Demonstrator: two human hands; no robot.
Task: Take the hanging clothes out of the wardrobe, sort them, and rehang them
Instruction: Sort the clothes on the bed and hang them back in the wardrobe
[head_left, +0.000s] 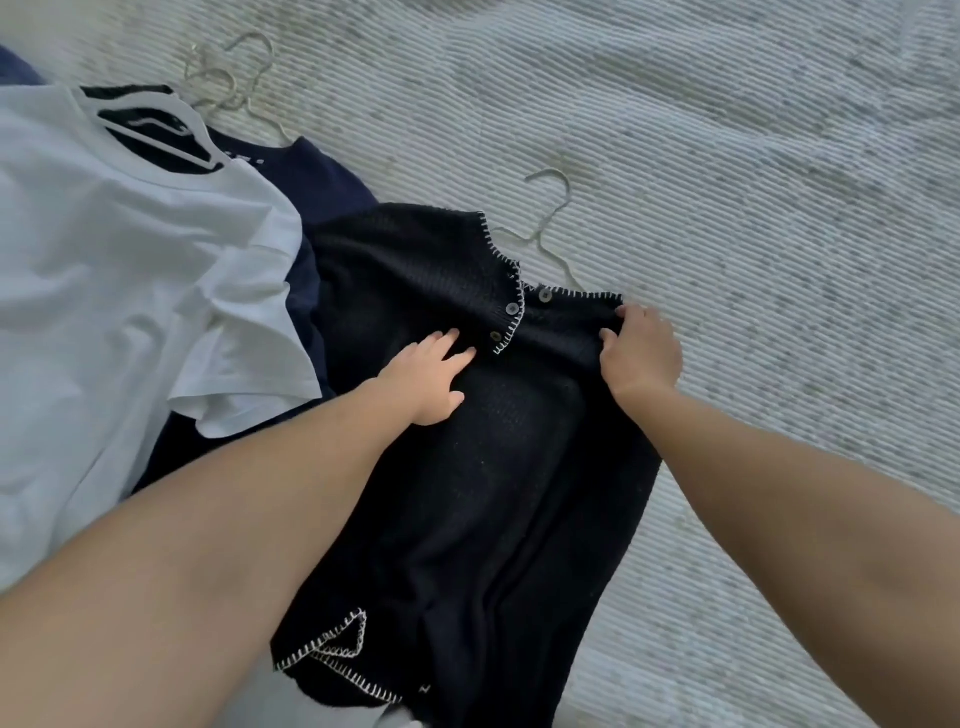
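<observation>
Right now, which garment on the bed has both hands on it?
The black knit cardigan with white stitched edging: the left hand lies flat on it and the right hand grips its shoulder. The white T-shirt and navy top lie untouched.

A pale ribbed bedspread (727, 156) (grey-white, with fine diagonal ridges and faint mottling) fills the view from its top edge to the lower right corner.

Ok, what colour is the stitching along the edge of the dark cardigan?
White stitching on the black cardigan, clear in the head view.
</observation>
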